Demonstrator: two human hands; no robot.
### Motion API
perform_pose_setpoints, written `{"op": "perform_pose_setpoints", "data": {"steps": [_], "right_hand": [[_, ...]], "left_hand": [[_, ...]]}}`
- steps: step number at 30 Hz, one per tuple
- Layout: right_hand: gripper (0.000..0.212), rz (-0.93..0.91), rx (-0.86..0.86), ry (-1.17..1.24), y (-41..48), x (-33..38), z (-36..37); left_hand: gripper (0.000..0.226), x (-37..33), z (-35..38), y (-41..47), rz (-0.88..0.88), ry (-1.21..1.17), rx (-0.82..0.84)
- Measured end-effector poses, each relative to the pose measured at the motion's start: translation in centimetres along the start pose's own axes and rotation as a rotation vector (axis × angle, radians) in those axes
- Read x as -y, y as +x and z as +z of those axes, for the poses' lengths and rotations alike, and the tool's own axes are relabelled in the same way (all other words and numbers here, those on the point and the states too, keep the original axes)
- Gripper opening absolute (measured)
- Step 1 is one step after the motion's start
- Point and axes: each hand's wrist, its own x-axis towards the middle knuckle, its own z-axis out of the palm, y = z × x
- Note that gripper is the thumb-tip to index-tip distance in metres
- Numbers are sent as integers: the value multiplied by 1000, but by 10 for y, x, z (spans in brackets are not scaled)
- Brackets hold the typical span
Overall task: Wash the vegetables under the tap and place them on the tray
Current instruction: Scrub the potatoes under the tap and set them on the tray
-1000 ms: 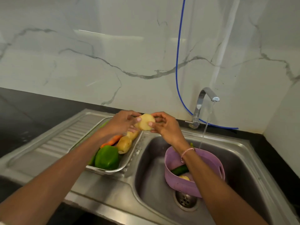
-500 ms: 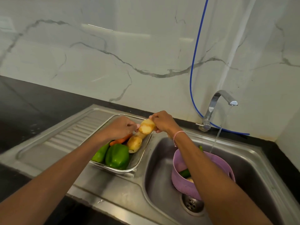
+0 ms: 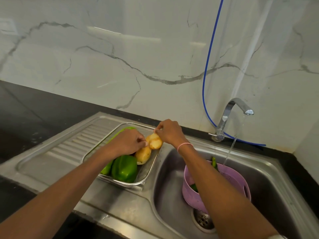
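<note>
A white marble wall with grey veins fills the top of the view, and below it a dark surface runs to the left. Set into the surface is a steel sink, with its ribbed draining board to the left of the basin. A purple basket with a perforated wall stands in the basin near the drain. It holds green vegetables, partly hidden by the right forearm.

The tray sits on the draining board just beside the basin edge. In its near end lies a green pepper, with more green vegetables beside it and at the far end. A blue hose hangs down the wall and bends along behind the tap. A thin stream of water falls from the spout toward the basket's far rim.

Over the tray's right side, both hands meet at a potato. The right hand pinches its upper end with curled fingers. The left hand, fingers curled too, has its fingertips against the potato's left side. The potato touches a second potato lying in the tray just below it. A pink and white bracelet circles the right wrist.
</note>
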Motion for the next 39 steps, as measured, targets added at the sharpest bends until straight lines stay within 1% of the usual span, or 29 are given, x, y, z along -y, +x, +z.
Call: {"op": "perform_pose_setpoints", "data": {"steps": [4, 6, 8, 10, 11, 12, 14, 16, 17, 19, 22, 24, 26, 28, 30, 32, 34, 36, 37, 39], "right_hand": [[25, -70, 43, 161, -4, 1, -5], [28, -127, 70, 259, -4, 6, -6], [33, -188, 111, 293, -1, 14, -5], [36, -226, 146, 272, 3, 23, 0], [36, -235, 166, 259, 5, 27, 4], [37, -245, 187, 235, 7, 30, 7], [34, -280, 216, 139, 10, 34, 14], [31, -298, 217, 51, 11, 34, 18], [33, -293, 213, 47, 11, 33, 20], [38, -263, 194, 104, 11, 29, 20], [38, -212, 114, 240, 6, 21, 13], [38, -190, 31, 333, -1, 12, 1], [33, -164, -55, 413, -12, -3, -14], [27, -134, -108, 451, -30, -26, -28], [27, -82, -97, 451, -55, -52, -40], [31, 0, -52, 431, -84, -83, -52], [29, 91, -17, 351, -107, -117, -60], [24, 210, 67, 240, -121, -154, -61], [21, 272, 137, 181, -129, -174, -58], [14, 327, 313, 53, -139, -201, -45]], "left_hand": [[16, 1, 0, -2, -67, -97, -77], [17, -1, 0, -6, -126, -135, -137], [26, -4, -2, -10, -171, -114, -223], [39, -10, -6, -14, -186, -74, -275], [45, -11, -7, -16, -182, -65, -277], [44, -12, -7, -16, -179, -57, -267], [32, -10, -6, -17, -194, -23, -242], [35, -3, -4, -15, -228, 5, -229], [37, 0, -3, -14, -241, 14, -225], [37, 3, -2, -11, -246, 20, -225], [34, 6, 0, -7, -244, 34, -237], [34, 2, 1, -4, -228, 50, -259], [33, -5, 1, -4, -180, 55, -310], [31, -21, 4, -4, -75, 15, -364], [27, -48, 8, -6, 62, -53, -386], [22, -84, 20, -9, 197, -127, -356], [22, -119, 39, -8, 283, -151, -249], [26, -146, 66, 0, 304, -119, -98], [26, -159, 84, 9, 300, -99, -12], [25, -173, 117, 28, 252, -44, 166]]}}
